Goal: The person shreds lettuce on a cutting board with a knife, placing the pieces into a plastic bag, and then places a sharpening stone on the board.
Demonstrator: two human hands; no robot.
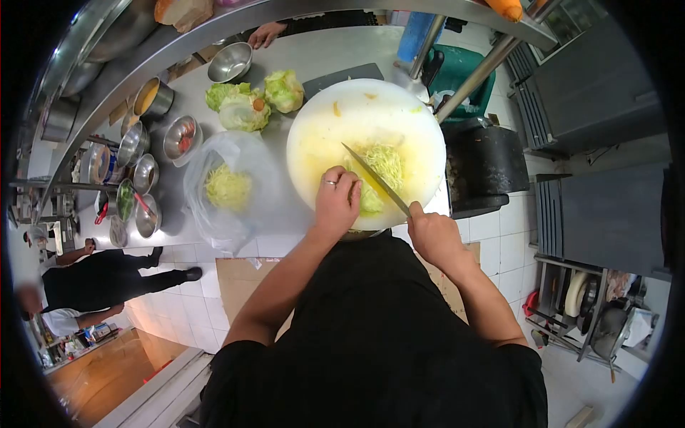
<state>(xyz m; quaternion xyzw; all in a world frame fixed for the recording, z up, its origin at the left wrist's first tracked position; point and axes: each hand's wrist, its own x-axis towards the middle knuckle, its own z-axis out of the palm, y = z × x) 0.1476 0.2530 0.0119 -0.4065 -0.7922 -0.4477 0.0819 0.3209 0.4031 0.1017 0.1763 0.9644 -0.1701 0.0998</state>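
My right hand [434, 234] is wrapped round the handle of a kitchen knife [379, 182], whose blade points away and to the left over a round white cutting board [314, 128]. Beside the blade, my left hand [338, 198], with a ring on one finger, has its fingers curled down on a piece of lettuce [370, 199]. Finely shredded lettuce [385, 162] lies in a heap on the far side of the blade. Left of the board, a clear plastic bag [268, 175] stands open with more shreds in it.
Lettuce heads [284, 90] sit behind the bag, near a metal bowl [230, 63]. Several metal bowls [146, 174] line the counter's left side. A metal shelf [314, 16] crosses overhead. One person [93, 282] stands at left; another person's hand [267, 34] rests at the far edge.
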